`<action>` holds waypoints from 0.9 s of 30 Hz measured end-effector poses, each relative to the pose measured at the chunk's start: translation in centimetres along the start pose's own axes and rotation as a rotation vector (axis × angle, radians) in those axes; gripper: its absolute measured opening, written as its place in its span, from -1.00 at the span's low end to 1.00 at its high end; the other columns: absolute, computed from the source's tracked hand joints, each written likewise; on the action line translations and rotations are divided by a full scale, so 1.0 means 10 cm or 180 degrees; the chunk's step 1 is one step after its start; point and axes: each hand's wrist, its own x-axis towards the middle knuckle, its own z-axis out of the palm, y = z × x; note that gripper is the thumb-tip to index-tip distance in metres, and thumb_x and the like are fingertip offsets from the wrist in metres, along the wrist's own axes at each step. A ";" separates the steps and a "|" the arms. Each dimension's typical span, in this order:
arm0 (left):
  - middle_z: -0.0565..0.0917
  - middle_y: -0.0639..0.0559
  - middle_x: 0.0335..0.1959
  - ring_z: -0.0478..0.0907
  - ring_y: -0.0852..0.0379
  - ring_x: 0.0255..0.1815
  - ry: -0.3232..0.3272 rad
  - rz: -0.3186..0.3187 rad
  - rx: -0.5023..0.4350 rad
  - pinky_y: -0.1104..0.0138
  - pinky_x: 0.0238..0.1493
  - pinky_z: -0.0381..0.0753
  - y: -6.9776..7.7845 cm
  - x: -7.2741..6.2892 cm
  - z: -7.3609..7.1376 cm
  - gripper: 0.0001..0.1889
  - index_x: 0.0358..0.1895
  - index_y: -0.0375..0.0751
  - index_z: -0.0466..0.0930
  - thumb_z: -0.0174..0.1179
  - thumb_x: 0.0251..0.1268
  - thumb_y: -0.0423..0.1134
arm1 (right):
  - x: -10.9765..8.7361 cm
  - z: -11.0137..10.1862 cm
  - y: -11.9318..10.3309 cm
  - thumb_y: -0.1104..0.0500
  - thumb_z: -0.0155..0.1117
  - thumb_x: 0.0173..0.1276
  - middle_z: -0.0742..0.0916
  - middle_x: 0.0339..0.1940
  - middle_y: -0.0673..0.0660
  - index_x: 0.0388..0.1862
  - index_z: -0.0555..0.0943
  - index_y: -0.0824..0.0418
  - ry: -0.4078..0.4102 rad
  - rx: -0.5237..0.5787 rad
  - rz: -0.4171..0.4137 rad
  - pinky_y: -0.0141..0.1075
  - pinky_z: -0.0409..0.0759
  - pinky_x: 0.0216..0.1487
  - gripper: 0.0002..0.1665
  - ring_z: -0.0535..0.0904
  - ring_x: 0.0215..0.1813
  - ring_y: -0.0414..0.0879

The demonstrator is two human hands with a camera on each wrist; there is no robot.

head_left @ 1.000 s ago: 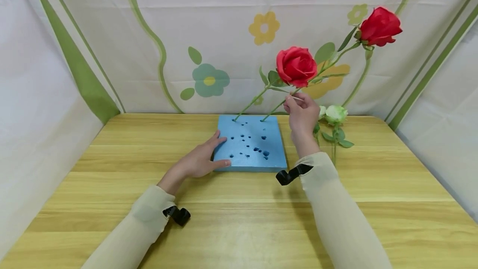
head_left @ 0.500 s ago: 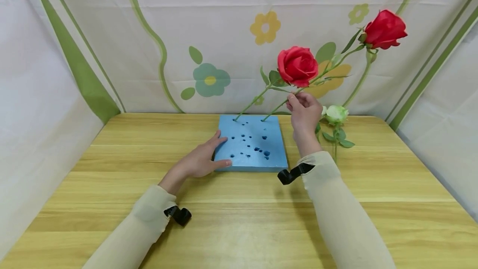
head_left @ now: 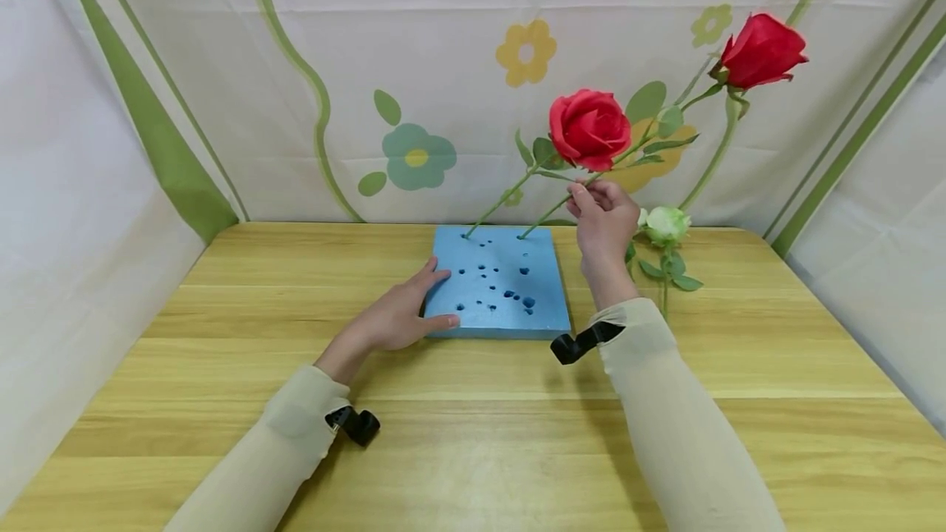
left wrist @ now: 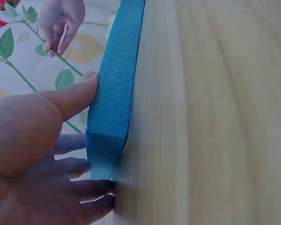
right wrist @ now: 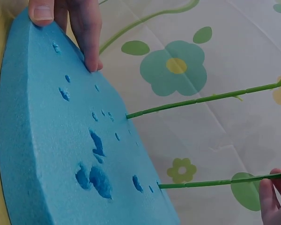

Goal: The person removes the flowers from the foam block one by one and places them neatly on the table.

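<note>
A blue foam block (head_left: 549, 290) pitted with holes lies flat on the table. My left hand (head_left: 395, 317) rests at its left side, fingers extended along the edge and thumb (left wrist: 79, 93) against the front edge. Two red roses lean to the right, their stems in holes along the block's back edge. The first rose (head_left: 590, 130) stands untouched, its bloom partly in front of the other's stem. Between thumb and fingers, my right hand (head_left: 608, 228) pinches the stem (right wrist: 201, 183) of the second rose (head_left: 764, 52), whose bloom is higher and farther right.
White-green roses (head_left: 668, 226) lie on the wooden table (head_left: 473, 442) at the right, partly hidden behind my right hand. A white curtain (head_left: 436, 48) printed with flowers hangs at the back. Cloth also bounds the left and right sides.
The second rose has turned about its stem: its bloom and leaves now face differently, and the bloom sits slightly farther right. The left hand has stayed on the block.
</note>
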 end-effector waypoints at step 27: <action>-0.24 -0.03 0.82 -0.06 -0.20 0.80 0.0005 -0.0017 -0.0033 -0.17 0.72 0.10 0.04 -0.03 0.01 -0.08 0.76 0.01 -0.02 0.26 0.54 0.15 | -0.02 -0.04 0.01 0.32 0.38 0.49 0.85 -0.06 0.21 -0.10 0.79 0.29 0.0156 0.0293 -0.0182 -0.37 0.79 -0.07 -0.89 0.80 -0.17 -0.17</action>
